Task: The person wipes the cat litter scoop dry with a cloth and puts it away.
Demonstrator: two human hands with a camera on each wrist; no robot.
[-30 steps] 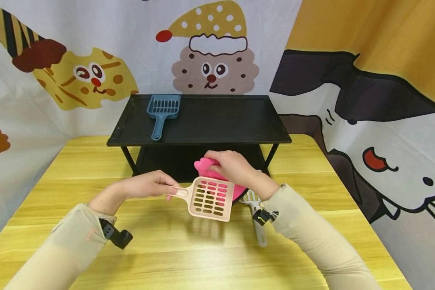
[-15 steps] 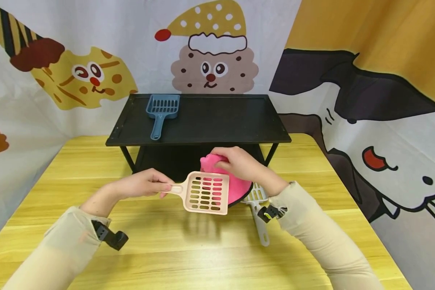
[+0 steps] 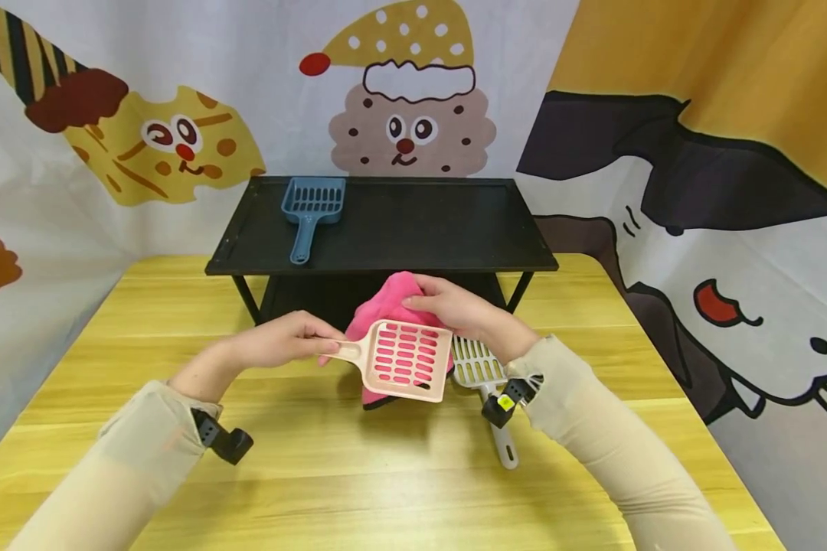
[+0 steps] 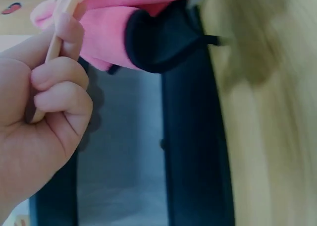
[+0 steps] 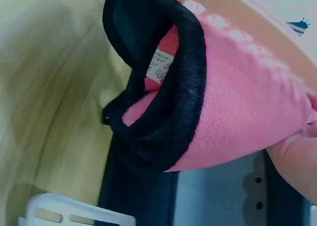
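Three litter scoops show in the head view. The blue litter scoop [image 3: 308, 220] lies on the top board of the black rack [image 3: 413, 229]; judging by that place, it may be finished with. The peach litter scoop [image 3: 369, 356] is the one in work, held above the wooden table [image 3: 317, 474] in front of the rack. The person's left hand [image 3: 286, 340] pinches its handle, while the right hand [image 3: 458, 306] pinches the pink fleece cloth [image 3: 386, 301] behind the scoop's head, pink showing through most of the slots. This looks like wiping partway through; whether the peach scoop is clean cannot be told. The grey-white litter scoop [image 3: 486, 385] lies on the table beside the right wrist and perhaps awaits its turn, or has had it.

From the left wrist, the fingers are curled round the peach handle, and the cloth hangs just beyond in a fold with black edging.

From the right wrist, the cloth fills the middle, with a white label [image 5: 160, 66] inside its fold and pink fleece filling a row of slots in the scoop. Only part of the right hand shows at the edge, so its fingertips cannot be made out there.
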